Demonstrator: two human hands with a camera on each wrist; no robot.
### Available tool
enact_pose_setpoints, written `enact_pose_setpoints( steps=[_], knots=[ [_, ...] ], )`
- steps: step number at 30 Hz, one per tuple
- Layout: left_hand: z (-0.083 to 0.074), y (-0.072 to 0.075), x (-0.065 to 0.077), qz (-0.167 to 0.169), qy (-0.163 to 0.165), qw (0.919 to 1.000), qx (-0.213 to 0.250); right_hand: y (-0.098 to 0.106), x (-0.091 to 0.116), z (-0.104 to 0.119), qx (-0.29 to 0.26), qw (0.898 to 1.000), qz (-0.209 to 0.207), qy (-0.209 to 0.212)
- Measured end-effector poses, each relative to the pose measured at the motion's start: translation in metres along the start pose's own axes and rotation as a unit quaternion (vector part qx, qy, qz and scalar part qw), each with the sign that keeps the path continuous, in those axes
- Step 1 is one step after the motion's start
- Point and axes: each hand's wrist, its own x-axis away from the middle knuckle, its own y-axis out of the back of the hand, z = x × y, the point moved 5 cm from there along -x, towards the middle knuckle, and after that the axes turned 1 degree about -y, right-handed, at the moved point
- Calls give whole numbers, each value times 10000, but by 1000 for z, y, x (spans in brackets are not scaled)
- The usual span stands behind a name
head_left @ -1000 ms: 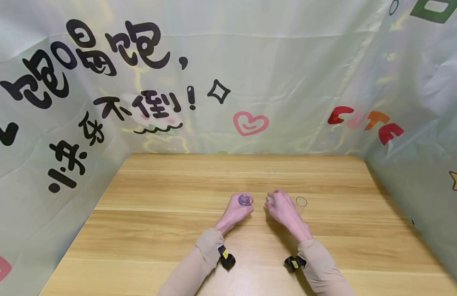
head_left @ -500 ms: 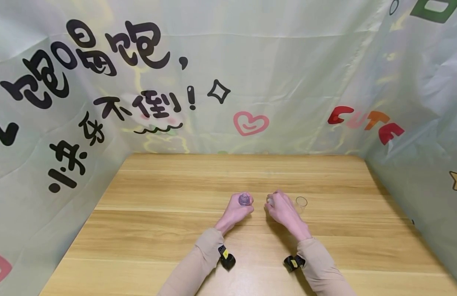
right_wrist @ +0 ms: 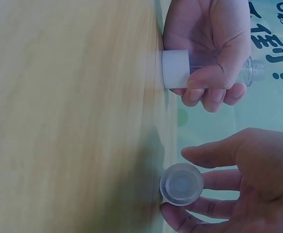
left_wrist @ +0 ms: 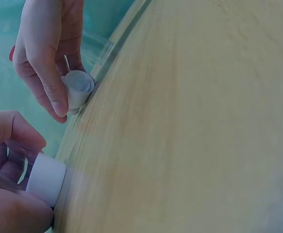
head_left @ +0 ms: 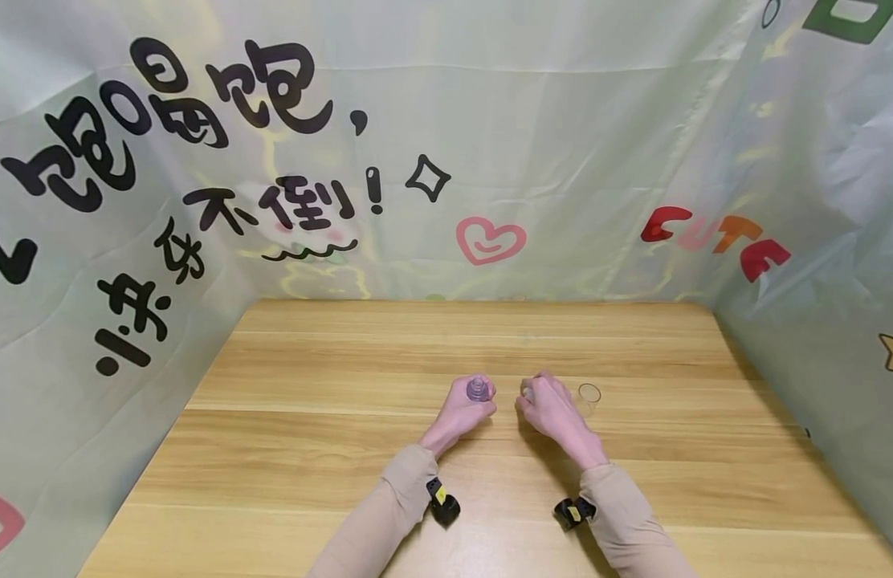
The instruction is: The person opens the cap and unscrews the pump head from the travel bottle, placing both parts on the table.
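Observation:
My left hand (head_left: 466, 403) grips a small clear bottle (head_left: 478, 389) upright, its narrow stepped neck pointing up out of the fist. In the right wrist view the bottle's white lower end (right_wrist: 176, 69) is right at the tabletop, with the fingers wrapped round the clear body above it. To the right, my right hand (head_left: 551, 405) holds a small translucent white cap (right_wrist: 181, 184) by its sides, close over the wood. The left wrist view shows this cap (left_wrist: 79, 88) between thumb and fingers, its round face upward. Bottle and cap are apart, a short gap between the hands.
On the wooden table (head_left: 309, 466), just right of my right hand, stands a thin dark ring outline (head_left: 589, 393) with a faint clear shape below it. Printed cloth walls (head_left: 576, 160) rise along the table's back and both sides.
The right wrist has shifted very slightly to the left. Both hands otherwise keep their places and their holds on the bottle and cap.

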Motion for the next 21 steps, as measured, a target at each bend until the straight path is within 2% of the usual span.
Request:
enact_pose_setpoints(
  steps=[5, 15, 18, 21],
  knots=[
    [4, 1, -5, 108, 25, 9999, -67, 0, 2, 1, -28, 10000, -44, 31],
    [7, 8, -15, 78, 162, 9996, -211, 6, 5, 8, -80, 9991, -399, 123],
    [7, 9, -15, 247, 124, 9996, -22, 9, 6, 11, -63, 9978, -574, 336],
    [3, 14, -13, 633, 42, 9976, 272, 16, 8, 13, -276, 9925, -944, 719]
  ],
)
